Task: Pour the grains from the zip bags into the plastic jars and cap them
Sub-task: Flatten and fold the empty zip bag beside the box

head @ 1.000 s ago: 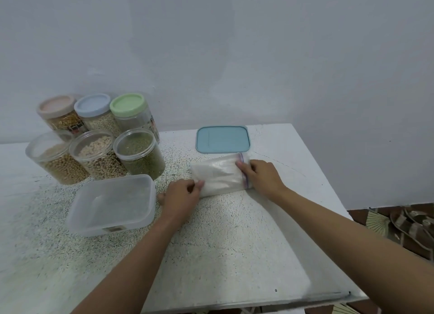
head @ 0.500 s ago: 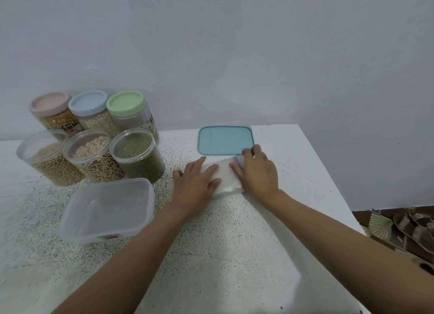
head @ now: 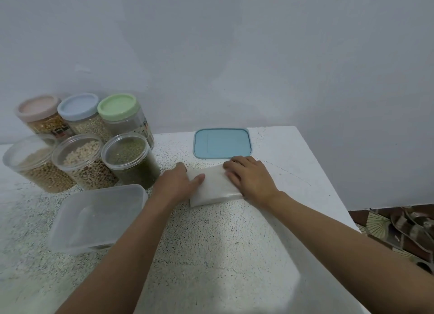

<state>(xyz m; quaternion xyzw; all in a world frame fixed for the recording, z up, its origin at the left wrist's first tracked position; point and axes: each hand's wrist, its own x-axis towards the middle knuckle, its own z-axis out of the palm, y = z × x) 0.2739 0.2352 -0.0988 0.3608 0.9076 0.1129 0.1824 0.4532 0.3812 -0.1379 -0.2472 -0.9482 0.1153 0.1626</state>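
Note:
A white, empty-looking zip bag (head: 215,189) lies folded on the speckled table (head: 234,255), just in front of a blue rectangular lid (head: 222,143). My left hand (head: 177,184) rests on the bag's left edge, thumb stretched across it. My right hand (head: 252,179) presses flat on the bag's right side. At the far left stand three open jars: tan beans (head: 35,170), pale beans (head: 85,165) and green grains (head: 131,163). Behind them are three capped jars with a pink lid (head: 37,107), a blue lid (head: 78,105) and a green lid (head: 117,105).
A clear square plastic container (head: 98,217) with no lid sits at the front left, near my left forearm. The wall rises right behind the table. The table's right edge (head: 328,184) drops to a floor with sandals (head: 413,231).
The bag, stretched long between both hands a second ago, is now folded into a smaller packet. Both hands have flattened onto it, and my left hand has slid to its left edge.

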